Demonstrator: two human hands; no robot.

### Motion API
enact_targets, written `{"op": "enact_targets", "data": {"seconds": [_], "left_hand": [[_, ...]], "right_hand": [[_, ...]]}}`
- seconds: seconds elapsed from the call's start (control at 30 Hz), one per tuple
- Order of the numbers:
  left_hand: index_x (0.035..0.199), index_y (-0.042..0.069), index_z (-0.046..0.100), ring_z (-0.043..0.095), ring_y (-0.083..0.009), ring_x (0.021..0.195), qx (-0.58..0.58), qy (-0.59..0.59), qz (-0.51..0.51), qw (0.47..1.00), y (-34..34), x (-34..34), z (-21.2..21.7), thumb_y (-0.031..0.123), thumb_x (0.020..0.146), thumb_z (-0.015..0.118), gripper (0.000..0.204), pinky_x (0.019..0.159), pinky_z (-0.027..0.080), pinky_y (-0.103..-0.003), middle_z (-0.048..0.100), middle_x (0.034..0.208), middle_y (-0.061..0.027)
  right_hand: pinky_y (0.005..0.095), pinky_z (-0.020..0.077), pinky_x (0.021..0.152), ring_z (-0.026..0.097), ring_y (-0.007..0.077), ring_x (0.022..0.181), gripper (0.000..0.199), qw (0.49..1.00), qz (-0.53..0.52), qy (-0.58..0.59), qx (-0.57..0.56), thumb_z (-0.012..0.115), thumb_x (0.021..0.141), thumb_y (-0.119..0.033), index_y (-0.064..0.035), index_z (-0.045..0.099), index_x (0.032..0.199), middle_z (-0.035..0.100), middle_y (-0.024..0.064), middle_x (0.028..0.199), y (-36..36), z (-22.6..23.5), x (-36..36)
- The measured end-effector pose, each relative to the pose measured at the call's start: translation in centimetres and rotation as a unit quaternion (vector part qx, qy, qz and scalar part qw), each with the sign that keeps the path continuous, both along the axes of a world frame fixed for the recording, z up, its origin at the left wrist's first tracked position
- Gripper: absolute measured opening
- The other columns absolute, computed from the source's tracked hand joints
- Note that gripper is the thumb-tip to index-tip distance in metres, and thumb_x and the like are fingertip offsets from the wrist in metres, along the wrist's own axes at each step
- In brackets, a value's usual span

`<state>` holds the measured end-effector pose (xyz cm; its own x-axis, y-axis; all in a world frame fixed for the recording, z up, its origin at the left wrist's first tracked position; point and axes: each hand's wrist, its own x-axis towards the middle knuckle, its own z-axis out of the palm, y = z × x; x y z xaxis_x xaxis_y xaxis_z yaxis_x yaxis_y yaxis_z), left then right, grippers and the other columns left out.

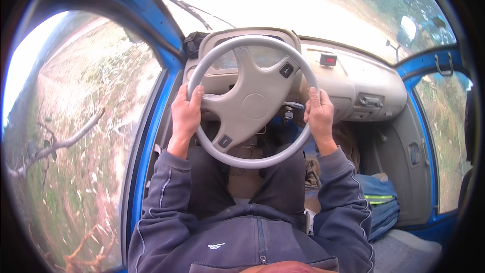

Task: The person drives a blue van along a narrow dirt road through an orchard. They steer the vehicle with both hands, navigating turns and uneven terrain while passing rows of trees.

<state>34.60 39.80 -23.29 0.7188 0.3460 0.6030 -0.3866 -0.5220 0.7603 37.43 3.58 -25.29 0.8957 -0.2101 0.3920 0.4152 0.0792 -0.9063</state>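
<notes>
A grey steering wheel (pixel 247 163) with a broad spoked hub stands in front of me, turned so that its spokes lie at a slant. My left hand (pixel 186 114) is closed around the left side of its rim, thumb on top. On the opposite side my right hand (pixel 320 114) grips the rim in the same way, thumb pointing up along it. Behind the wheel, the instrument panel (pixel 222 60) shows partly between the spokes. Just inside the rim near my right hand, a key (pixel 289 115) hangs below a dark stalk (pixel 294 105).
A beige dashboard (pixel 376 83) carries a small box with a red display (pixel 328 59). Blue clothing with a yellow-green stripe (pixel 379 199) lies beside me on the right. Through the windshield a pale dirt track (pixel 242 0) shows; branches (pixel 76 139) and dry grass pass outside the left door.
</notes>
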Motion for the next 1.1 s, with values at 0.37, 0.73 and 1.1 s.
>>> {"op": "enact_targets", "data": {"seconds": [0.37,0.73,1.1], "left_hand": [[0.122,0.003,0.068,0.052,-0.006,0.049,-0.165,0.078,-0.141,0.973,1.5,-1.7,-1.6,0.034,0.113,0.069,0.032,0.044,0.043,-0.025,0.055,0.069,0.0029],[0.126,0.003,0.073,0.054,-0.006,0.05,-0.17,0.113,-0.161,0.966,-0.1,-1.5,1.6,0.036,0.106,0.079,0.039,0.045,0.043,-0.025,0.063,0.078,0.0022],[0.108,0.006,0.068,0.049,-0.0054,0.047,-0.098,0.156,-0.134,0.974,1.0,1.8,3.8,0.034,0.112,0.071,0.029,0.044,0.039,-0.024,0.054,0.064,0.0037]], "right_hand": [[0.0264,0.0417,0.047,0.051,0.0084,0.049,0.04,0.996,-0.091,0.017,0.02,0.06,0.117,-0.041,-0.0012,0.064,0.112,0.052,-0.0014,0.064,3.2,-3.6,-4.4],[0.027,0.0479,0.053,0.058,0.0107,0.056,0.038,0.995,-0.074,0.06,-0.034,0.057,0.118,-0.039,-0.0017,0.061,0.128,0.062,0.0029,0.079,-0.2,-3.1,-6.2],[0.0305,0.0534,0.057,0.062,0.0115,0.06,0.049,0.989,0.025,0.142,-0.01,0.064,0.115,-0.033,-0.0038,0.056,0.153,0.067,0.0056,0.091,-0.1,1.3,-4.0]]}}
